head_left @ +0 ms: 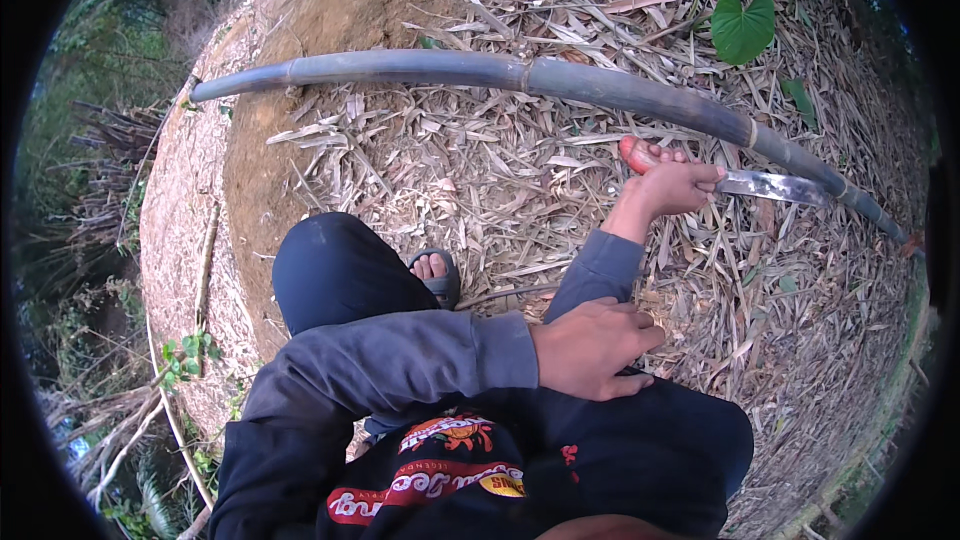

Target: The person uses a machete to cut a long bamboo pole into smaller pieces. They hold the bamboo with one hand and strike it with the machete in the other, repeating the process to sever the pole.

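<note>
The knife [768,185] is gripped in the right hand [678,188] beside the bamboo [450,67]; whether anything is grasped by the left hand [592,350] cannot be told.

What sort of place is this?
It's outdoors, probably a patch of hillside or clearing near a bamboo grove. The ground is strewn with dry leaves, a long bamboo pole stretches across the view, and green foliage grows along the left edge.
</note>
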Demonstrator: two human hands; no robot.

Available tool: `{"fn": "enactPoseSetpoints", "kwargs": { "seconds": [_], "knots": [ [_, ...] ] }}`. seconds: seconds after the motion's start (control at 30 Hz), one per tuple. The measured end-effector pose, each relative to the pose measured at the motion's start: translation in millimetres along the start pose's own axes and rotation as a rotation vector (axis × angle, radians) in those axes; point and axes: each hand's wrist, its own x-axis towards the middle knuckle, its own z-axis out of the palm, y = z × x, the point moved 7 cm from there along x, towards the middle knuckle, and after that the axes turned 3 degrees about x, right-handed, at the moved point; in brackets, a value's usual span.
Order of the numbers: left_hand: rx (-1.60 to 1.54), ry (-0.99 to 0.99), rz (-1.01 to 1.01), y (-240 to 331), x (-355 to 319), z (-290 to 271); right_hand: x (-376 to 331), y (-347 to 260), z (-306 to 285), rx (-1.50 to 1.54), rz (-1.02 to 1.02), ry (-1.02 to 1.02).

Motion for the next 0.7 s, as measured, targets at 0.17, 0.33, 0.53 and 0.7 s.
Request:
{"fn": "enactPoseSetpoints", "kwargs": {
  "seconds": [0.17, 0.33, 0.53, 0.7],
  "knots": [
    [-0.063, -0.183, -0.035, 8, 4, 8, -87, 130, 29, -0.48, 0.622, -0.597],
    [0.039, -0.03, -0.042, 4, 1, -9, -5, 15, 5, -0.148, 0.238, -0.29],
    [0.011, -0.008, 0.019, 15, 5, -3, -49, 54, 17, 0.0, 0.078, 0.017],
    [0.103, -0.036, 0.017, 6, 3, 0, -80, 124, 18, -0.565, 0.607, -0.663]
  ]
}}
